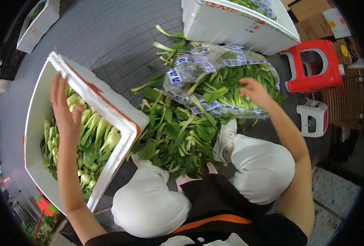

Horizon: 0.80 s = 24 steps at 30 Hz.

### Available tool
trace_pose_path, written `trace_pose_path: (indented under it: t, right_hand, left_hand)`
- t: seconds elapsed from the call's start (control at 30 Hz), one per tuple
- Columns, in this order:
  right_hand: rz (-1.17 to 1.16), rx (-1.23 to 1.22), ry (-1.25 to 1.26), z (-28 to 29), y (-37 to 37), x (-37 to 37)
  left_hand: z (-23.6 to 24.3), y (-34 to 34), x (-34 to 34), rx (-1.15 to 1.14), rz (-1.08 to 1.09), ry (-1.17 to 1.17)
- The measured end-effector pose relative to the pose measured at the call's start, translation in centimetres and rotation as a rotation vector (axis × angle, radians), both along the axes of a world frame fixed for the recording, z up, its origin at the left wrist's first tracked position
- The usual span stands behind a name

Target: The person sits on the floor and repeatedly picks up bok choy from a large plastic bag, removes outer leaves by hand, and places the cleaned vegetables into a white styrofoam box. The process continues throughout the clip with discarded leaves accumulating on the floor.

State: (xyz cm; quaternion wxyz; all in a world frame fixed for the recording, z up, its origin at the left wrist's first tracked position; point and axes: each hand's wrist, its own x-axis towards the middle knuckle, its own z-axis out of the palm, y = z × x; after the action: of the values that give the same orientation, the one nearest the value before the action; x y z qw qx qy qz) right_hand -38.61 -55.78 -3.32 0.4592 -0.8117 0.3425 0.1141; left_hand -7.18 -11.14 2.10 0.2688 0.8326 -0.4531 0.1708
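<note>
My left hand is over the white foam box on the left, its fingers stretched out and nothing in them. Below it, bok choy with pale green stems lies in rows inside the box. Just above an opened clear plastic bag with blue-and-white printed bands is my right hand, fingers loosely bent and apart, holding nothing that I can see. More leafy bok choy fills that bag. Between my feet spreads a heap of loose green leaves.
Another white foam box with greens stands behind the bag, and a third foam box sits far left. On the right are a red plastic stool, a smaller white-and-grey stool and cardboard boxes. Grey tiles cover the floor.
</note>
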Motion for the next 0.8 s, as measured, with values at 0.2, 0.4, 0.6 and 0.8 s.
trace_pose_path:
  t: [0.2, 0.4, 0.6, 0.8]
  right_hand:
    - [0.011, -0.28, 0.007, -14.5, -1.2, -5.0]
    - [0.171, -0.555, -0.027, -17.7, -0.8, -1.4]
    - [-0.143, 0.19, -0.458, -14.9, 0.5, -2.0]
    - [-0.06, -0.075, -0.063, -16.6, -0.7, -4.9]
  left_hand:
    - [1.5, -15.2, -11.6, 0.434, -0.768, 0.532]
    - [-12.5, -27.5, -18.9, 0.596, -0.825, 0.362]
    - [-19.9, -33.7, -21.8, 0.721, -0.35, 0.206]
    - [-19.7, -30.7, -16.0, 0.757, 0.065, 0.479]
